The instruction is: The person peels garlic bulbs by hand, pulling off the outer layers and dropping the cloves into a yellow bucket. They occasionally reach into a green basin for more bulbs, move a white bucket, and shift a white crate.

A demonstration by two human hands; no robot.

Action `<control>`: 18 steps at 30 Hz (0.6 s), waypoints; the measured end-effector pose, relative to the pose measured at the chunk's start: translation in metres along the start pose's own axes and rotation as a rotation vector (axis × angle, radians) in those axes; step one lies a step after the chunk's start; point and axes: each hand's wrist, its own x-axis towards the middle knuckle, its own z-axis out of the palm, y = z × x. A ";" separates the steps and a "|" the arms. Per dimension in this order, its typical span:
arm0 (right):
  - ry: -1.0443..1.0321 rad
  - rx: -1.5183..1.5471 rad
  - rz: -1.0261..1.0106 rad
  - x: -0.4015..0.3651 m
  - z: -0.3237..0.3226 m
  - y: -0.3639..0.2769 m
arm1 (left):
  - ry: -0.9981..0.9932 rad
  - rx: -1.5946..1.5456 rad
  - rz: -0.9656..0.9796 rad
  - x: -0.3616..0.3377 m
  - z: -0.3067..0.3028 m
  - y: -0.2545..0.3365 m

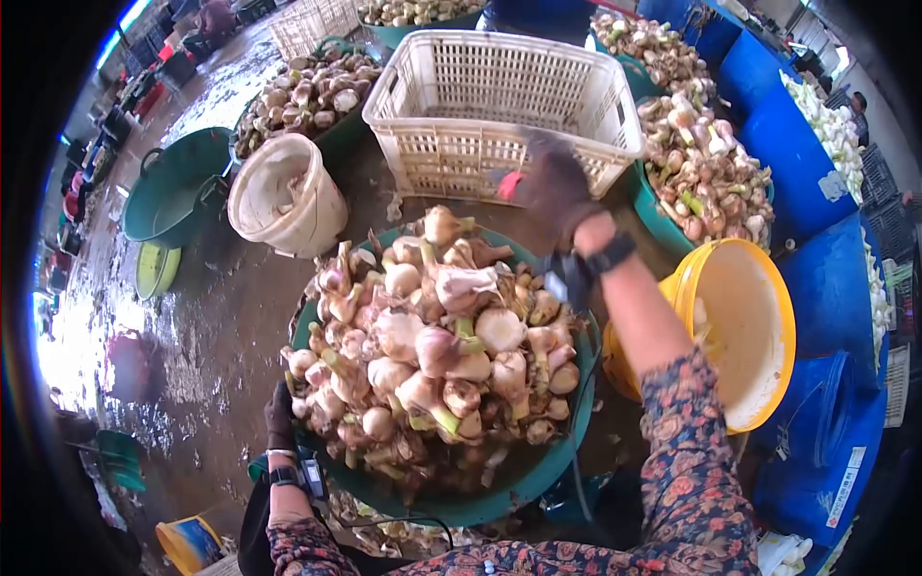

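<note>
Single head-worn view, fisheye, dark-edged. Faces forward and steeply down, close above round teal plastic tub (461, 509).

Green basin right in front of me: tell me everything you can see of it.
The green basin is a wide, round tub, plastic by its look, standing upright on the wet, dark floor. It is heaped well above its rim with pale, pink-tinged bulbs that have cut stems and dirty roots. The dark-gloved left hand is at its left rim. The right hand, gloved and blurred, is raised over its far side, in front of a white crate. A tipped yellow bucket lies close on its right.
</note>
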 end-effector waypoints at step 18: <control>-0.420 -0.440 0.168 -0.060 0.010 0.015 | 0.075 -0.368 -0.207 -0.015 0.025 0.054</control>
